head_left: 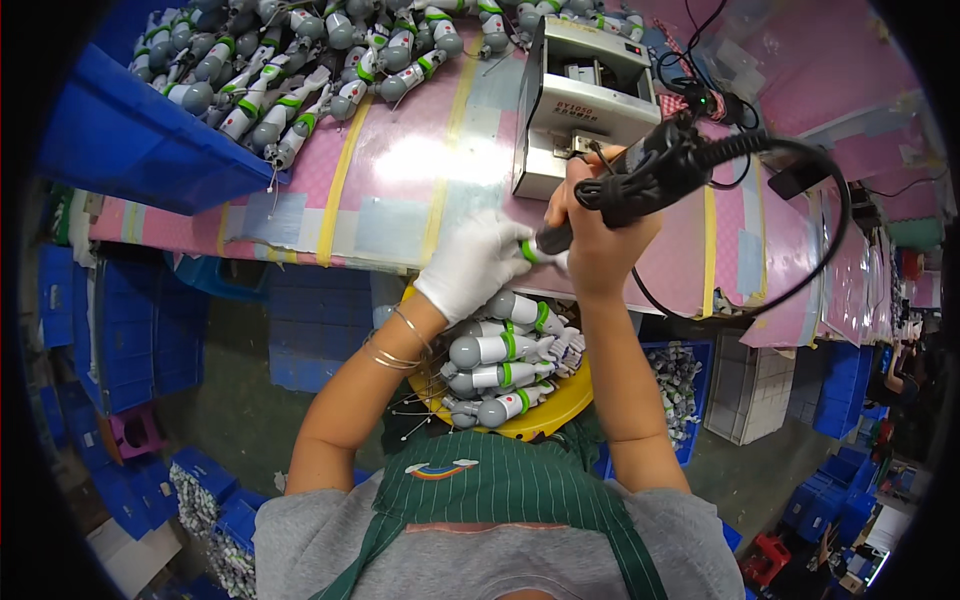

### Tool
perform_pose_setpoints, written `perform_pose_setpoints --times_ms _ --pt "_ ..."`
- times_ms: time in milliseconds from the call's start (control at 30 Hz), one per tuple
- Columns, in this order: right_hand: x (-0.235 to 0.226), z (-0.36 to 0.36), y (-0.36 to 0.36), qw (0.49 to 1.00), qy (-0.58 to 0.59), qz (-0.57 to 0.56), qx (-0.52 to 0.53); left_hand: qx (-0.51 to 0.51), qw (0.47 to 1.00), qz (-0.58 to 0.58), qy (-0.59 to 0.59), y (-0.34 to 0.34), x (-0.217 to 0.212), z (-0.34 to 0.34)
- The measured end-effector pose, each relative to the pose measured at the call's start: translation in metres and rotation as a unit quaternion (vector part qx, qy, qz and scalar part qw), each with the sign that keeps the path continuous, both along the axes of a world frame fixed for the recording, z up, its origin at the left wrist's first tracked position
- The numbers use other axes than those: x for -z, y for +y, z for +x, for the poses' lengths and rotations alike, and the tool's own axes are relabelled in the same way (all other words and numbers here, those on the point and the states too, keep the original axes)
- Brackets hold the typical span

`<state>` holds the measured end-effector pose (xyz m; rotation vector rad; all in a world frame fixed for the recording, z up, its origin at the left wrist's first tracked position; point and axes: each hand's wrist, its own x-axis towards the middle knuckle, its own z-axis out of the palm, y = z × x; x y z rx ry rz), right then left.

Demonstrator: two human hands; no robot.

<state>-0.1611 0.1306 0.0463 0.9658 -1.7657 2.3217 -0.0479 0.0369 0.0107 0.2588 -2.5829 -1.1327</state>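
Note:
My left hand (470,262), in a white glove, is closed around a white toy figure with a green band (529,250), mostly hidden by the fingers. In my bare right hand (606,240) is a black corded electric screwdriver (640,178), gripped with its dark front end tilted down toward that figure. The two hands are close together above the table's near edge. Below them, a round yellow tub (575,405) at my lap holds several grey-and-white toy figures (490,348) with green bands, lying in a stack. Whether the screwdriver's tip touches the held figure cannot be made out.
A metal-cased box machine (583,105) stands just beyond my right hand. The screwdriver's black cord (846,215) loops out to the right. At the far left, many similar figures (300,75) are heaped on the table beside a blue bin (150,130). Parts fill another blue crate (675,385) lower right.

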Motion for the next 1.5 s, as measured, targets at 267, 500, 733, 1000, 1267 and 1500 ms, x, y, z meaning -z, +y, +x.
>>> perform_pose_setpoints --times_ms 267,500,733,1000,1267,1500 --pt "-0.077 -0.042 0.010 0.991 -0.003 -0.129 -0.031 0.253 0.967 -0.006 -0.030 0.028 -0.024 0.064" --pt "-0.069 -0.043 -0.013 0.995 0.027 -0.096 -0.004 0.097 0.986 -0.030 0.130 -0.031 -0.037 0.010" --pt "-0.068 -0.046 -0.015 0.997 0.006 -0.079 -0.019 -0.243 0.915 -0.313 0.076 -0.168 -0.005 -0.087" --pt "-0.057 -0.036 0.013 0.992 -0.070 -0.101 -0.031 -0.173 0.963 -0.201 -0.044 -0.156 0.012 -0.043" --pt "-0.055 -0.025 0.026 0.988 -0.095 -0.101 -0.071 0.002 0.998 0.041 -0.041 -0.056 -0.016 0.041" --pt "-0.040 -0.002 0.020 0.985 -0.123 -0.078 -0.095 0.017 0.995 -0.080 0.053 -0.005 0.010 0.007"
